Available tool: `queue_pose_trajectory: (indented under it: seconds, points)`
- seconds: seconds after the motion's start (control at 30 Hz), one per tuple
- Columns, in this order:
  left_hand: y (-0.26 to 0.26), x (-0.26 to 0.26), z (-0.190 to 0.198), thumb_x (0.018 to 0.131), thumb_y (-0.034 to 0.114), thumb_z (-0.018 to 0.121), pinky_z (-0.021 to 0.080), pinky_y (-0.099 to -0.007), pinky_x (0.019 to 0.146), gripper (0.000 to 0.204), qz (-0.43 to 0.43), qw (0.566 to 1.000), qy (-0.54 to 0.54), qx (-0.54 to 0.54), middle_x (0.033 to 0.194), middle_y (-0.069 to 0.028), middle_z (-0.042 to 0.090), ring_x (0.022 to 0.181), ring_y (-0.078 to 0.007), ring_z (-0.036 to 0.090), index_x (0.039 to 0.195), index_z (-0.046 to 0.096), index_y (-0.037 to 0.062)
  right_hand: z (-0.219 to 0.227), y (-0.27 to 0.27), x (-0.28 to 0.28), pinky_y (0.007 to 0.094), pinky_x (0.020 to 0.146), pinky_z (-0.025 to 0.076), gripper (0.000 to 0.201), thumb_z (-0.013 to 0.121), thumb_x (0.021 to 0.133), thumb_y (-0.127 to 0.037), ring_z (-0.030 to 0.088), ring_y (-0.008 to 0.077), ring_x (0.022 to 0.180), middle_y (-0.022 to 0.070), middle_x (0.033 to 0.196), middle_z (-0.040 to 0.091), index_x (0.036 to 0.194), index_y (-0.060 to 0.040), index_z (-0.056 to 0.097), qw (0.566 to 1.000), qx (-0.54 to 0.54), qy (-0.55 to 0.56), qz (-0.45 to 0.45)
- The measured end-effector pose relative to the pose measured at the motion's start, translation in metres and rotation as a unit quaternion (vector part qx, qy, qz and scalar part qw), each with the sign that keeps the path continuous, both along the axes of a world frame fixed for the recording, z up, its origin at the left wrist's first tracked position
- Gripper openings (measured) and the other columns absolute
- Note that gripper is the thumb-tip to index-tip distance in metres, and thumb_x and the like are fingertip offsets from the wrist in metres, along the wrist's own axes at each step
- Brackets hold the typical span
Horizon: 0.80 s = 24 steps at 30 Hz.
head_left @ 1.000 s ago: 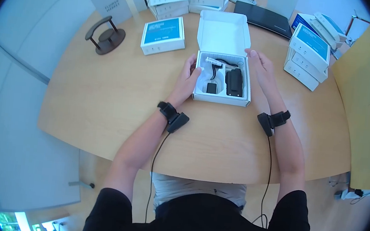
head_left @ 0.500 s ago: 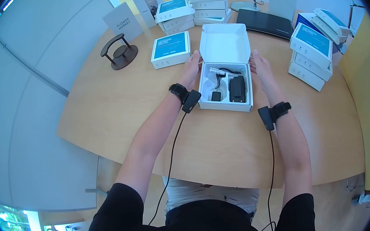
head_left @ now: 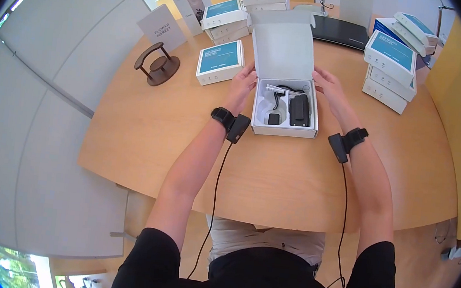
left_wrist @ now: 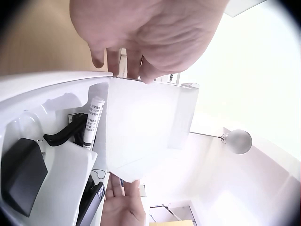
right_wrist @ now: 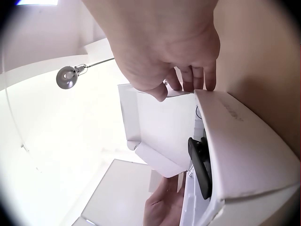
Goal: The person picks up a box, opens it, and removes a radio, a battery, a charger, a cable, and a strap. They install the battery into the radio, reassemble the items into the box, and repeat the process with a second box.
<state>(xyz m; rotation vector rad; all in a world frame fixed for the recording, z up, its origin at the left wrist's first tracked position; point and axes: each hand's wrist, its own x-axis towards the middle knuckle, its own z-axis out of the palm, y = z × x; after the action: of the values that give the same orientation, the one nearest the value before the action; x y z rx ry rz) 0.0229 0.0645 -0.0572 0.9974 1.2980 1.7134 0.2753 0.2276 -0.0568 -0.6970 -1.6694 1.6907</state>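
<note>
A white cardboard box (head_left: 284, 131) lies on the table before me with its lid (head_left: 284, 51) standing up at the back. Inside its white tray sit a black rectangular device (head_left: 299, 111), a small black block (head_left: 273, 118), a black cable and a rolled printed paper (left_wrist: 93, 120). My left hand (head_left: 241, 89) pinches the lid's left edge near the hinge, thumb at the inner face and fingers reaching behind. On the opposite edge, my right hand (head_left: 330, 90) pinches the lid likewise, its other fingers at the box's side wall (right_wrist: 249, 141).
A closed blue-topped box (head_left: 220, 63) stands just left of the left hand. More boxes are stacked behind (head_left: 225, 18) and at the right (head_left: 390, 65). Farther back lies a black flat case (head_left: 340, 33). A dark wooden stand (head_left: 159, 64) and a printed card (head_left: 161, 26) are at the left.
My left hand has moved from the box's left side up to the lid's edge, and my right hand has closed in on the other edge. The lid has tilted more upright.
</note>
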Motion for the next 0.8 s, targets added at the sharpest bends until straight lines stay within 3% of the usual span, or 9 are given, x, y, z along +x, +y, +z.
queue_pose_trajectory:
  seconds: [0.1,0.27,0.47,0.53,0.67,0.8]
  points:
    - [-0.017,0.015,0.007,0.111,0.016,0.057,0.044,-0.0338,0.113,0.052,0.008,1.000,0.009,-0.003,0.152,-0.0005,0.060,0.134,-0.0138,0.056,0.161,0.047,0.0098,0.004,-0.009,0.014,0.0376,0.115,0.044,0.051,0.058,0.111,-0.025,0.056,0.0193,0.138,0.0070,0.150,0.061,0.158,-0.0073,0.051,0.999,0.008,0.010,0.037]
    - [-0.035,0.021,-0.004,0.109,0.011,0.056,0.045,-0.0338,0.114,0.052,0.009,1.000,0.022,-0.014,0.150,-0.0031,0.061,0.132,-0.0140,0.060,0.161,0.048,0.0106,-0.004,-0.020,0.028,0.0378,0.117,0.043,0.051,0.058,0.108,-0.015,0.053,0.0194,0.142,0.0077,0.158,0.055,0.159,-0.0088,0.050,0.997,0.013,0.025,0.070]
    - [-0.040,0.022,-0.020,0.109,0.014,0.060,0.050,-0.0338,0.110,0.052,0.021,0.999,0.023,0.002,0.151,-0.0076,0.060,0.132,-0.0160,0.060,0.158,0.048,0.0035,-0.011,-0.028,0.029,0.0316,0.110,0.049,0.044,0.062,0.109,-0.023,0.062,0.0160,0.131,0.0061,0.142,0.066,0.151,-0.0089,0.058,0.999,-0.009,-0.018,0.030]
    - [-0.035,0.021,-0.032,0.111,0.022,0.061,0.054,-0.0318,0.105,0.052,0.022,1.000,0.004,0.017,0.147,-0.0102,0.063,0.130,-0.0165,0.062,0.157,0.048,0.0011,-0.009,-0.031,0.032,0.0312,0.109,0.050,0.043,0.060,0.111,-0.028,0.063,0.0163,0.129,0.0060,0.140,0.067,0.150,-0.0092,0.060,0.999,-0.023,-0.005,0.040]
    - [-0.048,0.032,-0.027,0.111,0.035,0.061,0.052,-0.0301,0.105,0.064,-0.015,0.998,-0.056,-0.010,0.142,-0.0070,0.065,0.127,-0.0125,0.063,0.163,0.041,0.0025,-0.012,-0.038,0.036,0.0312,0.109,0.050,0.048,0.058,0.112,-0.037,0.063,0.0171,0.130,0.0067,0.142,0.066,0.151,-0.0093,0.059,0.997,-0.059,0.008,0.043]
    - [-0.050,0.043,-0.027,0.111,0.033,0.062,0.053,-0.0301,0.105,0.064,0.022,0.999,-0.042,-0.012,0.145,-0.0104,0.064,0.126,-0.0150,0.064,0.162,0.041,0.0018,-0.018,-0.039,0.030,0.0324,0.109,0.049,0.058,0.063,0.109,-0.039,0.063,0.0171,0.127,0.0090,0.141,0.066,0.154,-0.0032,0.053,0.999,-0.024,0.004,0.024]
